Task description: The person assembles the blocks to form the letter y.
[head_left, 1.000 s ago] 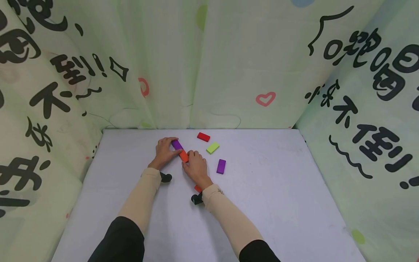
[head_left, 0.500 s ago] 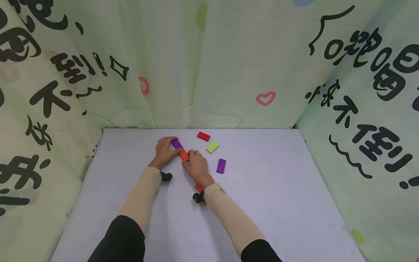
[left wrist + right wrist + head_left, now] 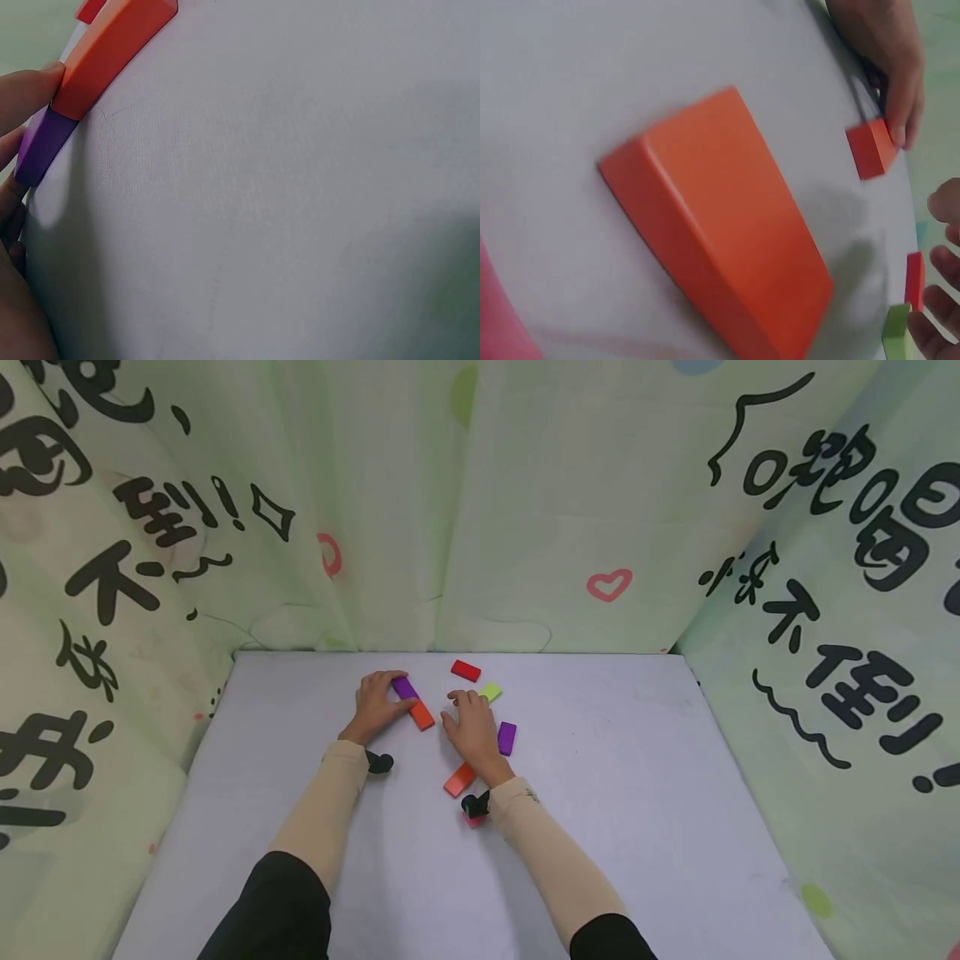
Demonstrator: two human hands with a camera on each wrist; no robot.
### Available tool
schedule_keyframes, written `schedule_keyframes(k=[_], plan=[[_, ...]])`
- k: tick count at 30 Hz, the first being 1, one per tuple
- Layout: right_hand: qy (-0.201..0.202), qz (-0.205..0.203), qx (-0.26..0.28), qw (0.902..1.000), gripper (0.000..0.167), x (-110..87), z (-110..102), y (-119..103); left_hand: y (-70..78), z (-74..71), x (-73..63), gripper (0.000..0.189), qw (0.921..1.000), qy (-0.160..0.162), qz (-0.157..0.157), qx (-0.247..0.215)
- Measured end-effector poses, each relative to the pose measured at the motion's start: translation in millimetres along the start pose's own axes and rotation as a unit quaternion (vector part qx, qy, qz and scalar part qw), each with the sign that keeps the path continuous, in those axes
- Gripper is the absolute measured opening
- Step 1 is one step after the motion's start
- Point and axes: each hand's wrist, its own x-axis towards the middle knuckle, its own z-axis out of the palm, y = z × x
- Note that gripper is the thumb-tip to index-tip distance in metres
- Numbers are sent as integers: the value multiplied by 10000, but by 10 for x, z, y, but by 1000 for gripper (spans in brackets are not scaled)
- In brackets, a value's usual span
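Observation:
On the white table, a purple block [image 3: 405, 688] and an orange block [image 3: 422, 717] lie end to end in a slanted row. My left hand [image 3: 372, 706] holds the purple block, fingers at its far end and thumb by the joint. The left wrist view shows the thumb [image 3: 34, 94] against the orange block [image 3: 116, 56]. Off to the right, my right hand [image 3: 477, 739] hovers with loosely bent fingers and nothing in them. It is nearest to a lime green block [image 3: 491, 692], partly covered, and another purple block [image 3: 507, 739].
A red block [image 3: 466, 671] lies beyond the green one. Below the right wrist is a loose orange block [image 3: 459, 781], large in the right wrist view. A pink block [image 3: 474, 821] shows partly under the wrist camera. Printed curtains [image 3: 525, 527] stand around the table [image 3: 637, 777].
My right hand has left the orange end of the row and moved right, uncovering the loose orange block and part of the pink one. My left hand stays in place.

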Motion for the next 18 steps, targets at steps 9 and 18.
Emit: schedule_keyframes(k=[9, 18], plan=[[373, 252, 204, 9988, 47, 90, -200, 240, -31, 1, 11, 63, 10000, 24, 77, -7], [-201, 568, -172, 9980, 58, 142, -354, 479, 10, -16, -10, 63, 10000, -50, -26, -67]])
